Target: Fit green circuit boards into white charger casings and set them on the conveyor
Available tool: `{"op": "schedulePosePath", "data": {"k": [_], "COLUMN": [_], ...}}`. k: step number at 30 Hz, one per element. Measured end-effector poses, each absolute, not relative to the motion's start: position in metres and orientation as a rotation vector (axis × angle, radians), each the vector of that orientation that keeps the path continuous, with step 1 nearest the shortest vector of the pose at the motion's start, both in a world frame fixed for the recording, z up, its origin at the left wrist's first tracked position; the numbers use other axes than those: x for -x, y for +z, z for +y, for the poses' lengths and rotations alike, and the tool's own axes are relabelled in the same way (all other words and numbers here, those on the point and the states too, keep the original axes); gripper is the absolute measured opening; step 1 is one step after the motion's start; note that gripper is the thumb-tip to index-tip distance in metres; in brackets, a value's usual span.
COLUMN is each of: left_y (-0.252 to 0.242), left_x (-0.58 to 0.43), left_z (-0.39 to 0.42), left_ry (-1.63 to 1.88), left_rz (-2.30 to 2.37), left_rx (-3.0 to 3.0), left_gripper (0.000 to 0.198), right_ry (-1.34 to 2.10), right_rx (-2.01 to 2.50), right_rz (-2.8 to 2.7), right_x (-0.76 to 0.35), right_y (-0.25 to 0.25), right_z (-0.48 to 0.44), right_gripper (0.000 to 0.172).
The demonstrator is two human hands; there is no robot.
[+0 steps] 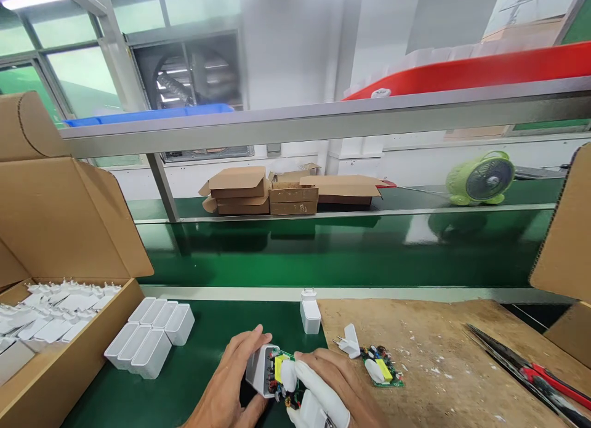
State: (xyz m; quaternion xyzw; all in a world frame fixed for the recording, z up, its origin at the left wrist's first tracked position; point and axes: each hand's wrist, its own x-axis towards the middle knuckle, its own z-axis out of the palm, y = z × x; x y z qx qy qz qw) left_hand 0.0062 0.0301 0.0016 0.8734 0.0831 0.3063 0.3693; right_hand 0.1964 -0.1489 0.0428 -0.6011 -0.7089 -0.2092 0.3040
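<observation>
My left hand (231, 379) grips a white charger housing (259, 369) at the bottom centre. My right hand (330, 385), with white finger cots on two fingers, pinches a green circuit board (281, 371) with a yellow part, which sits partly inside that housing. An assembled white charger (309, 311) stands upright just beyond. To the right, on a worn wooden board (438, 354), lie a white plug cap (348, 342) and a second circuit board (382, 367).
An open cardboard box (69, 329) of white plug parts sits at left, with several empty white housings (150, 339) beside it. A green conveyor belt (346, 249) runs behind, carrying flat cartons (290, 191) and a green fan (480, 180). Pliers with red handles (540, 372) lie at right.
</observation>
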Motion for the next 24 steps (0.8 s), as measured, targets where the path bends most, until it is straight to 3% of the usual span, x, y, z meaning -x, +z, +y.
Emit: {"op": "schedulePosePath", "data": {"k": [10, 24], "left_y": [0.0000, 0.0030], "left_x": [-0.0066, -0.0064], "left_z": [0.0285, 0.0299], "left_ry": [0.810, 0.809], "left_rz": [0.178, 0.155], "left_rx": [-2.279, -2.336], "left_gripper": [0.074, 0.080], "right_ry": [-0.528, -0.555], "right_rx": [1.557, 1.591], "right_rz": [-1.868, -1.842], "right_x": [-0.1938, -0.1888], "right_y": [0.0455, 0.0411], "right_z": [-0.1468, -0.1468], "right_gripper": [0.070, 0.068]}}
